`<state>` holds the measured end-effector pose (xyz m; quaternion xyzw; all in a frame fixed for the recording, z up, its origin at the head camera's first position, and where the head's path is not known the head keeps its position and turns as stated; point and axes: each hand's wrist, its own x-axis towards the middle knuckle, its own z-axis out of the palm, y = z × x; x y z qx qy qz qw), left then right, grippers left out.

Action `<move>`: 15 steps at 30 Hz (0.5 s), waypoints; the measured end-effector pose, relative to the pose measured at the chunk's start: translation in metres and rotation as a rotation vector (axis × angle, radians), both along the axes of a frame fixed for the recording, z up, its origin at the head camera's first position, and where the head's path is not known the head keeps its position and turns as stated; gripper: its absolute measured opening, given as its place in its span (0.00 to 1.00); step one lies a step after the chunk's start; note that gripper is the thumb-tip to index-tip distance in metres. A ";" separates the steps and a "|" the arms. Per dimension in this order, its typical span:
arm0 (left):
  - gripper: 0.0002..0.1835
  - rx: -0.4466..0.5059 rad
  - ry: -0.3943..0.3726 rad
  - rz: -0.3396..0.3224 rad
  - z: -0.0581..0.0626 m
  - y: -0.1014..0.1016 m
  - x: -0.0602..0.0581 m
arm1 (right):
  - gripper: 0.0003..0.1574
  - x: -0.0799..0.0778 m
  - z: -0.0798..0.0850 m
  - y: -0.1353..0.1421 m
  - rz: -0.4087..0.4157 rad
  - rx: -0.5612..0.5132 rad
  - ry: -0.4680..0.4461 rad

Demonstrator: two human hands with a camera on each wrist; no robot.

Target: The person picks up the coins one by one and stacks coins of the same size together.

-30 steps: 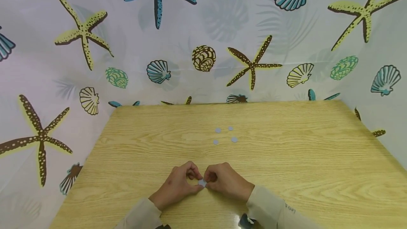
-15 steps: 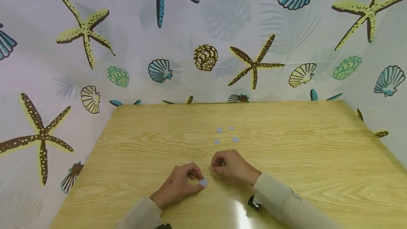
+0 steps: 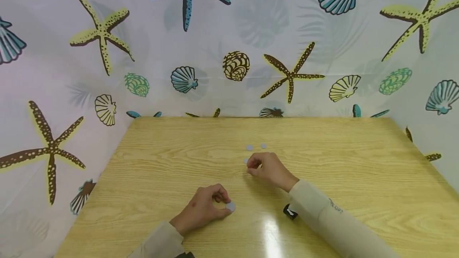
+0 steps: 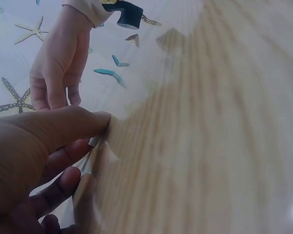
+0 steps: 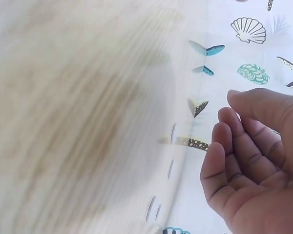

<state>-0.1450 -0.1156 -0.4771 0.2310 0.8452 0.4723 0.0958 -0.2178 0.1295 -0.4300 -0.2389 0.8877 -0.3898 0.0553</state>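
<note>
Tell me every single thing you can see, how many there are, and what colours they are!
Near disc: one seen, pale grey, pinched by the left hand
Far discs: three in the head view, pale grey, farther up the table; the right hand may hide more
Table: one, yellowish wood grain, under both hands
Cloth: pieces uncertain, white, behind and beside the table
Printed starfish and shells: many, blue, brown, yellow, green, on the cloth
Dark wrist devices: two, black, one by each sleeve
Sleeves: two, cream, on the arms
Hands: two, left pinching the near disc, right beside the far discs
</note>
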 end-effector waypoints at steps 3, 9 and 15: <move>0.14 -0.005 0.001 -0.003 0.001 0.001 0.000 | 0.03 -0.005 0.001 0.002 -0.037 -0.003 0.002; 0.14 -0.013 -0.001 -0.003 0.001 0.002 0.000 | 0.03 -0.018 0.003 0.007 -0.095 -0.007 0.002; 0.14 -0.008 0.001 0.007 0.001 0.002 0.000 | 0.04 -0.035 0.004 0.008 -0.116 -0.001 0.016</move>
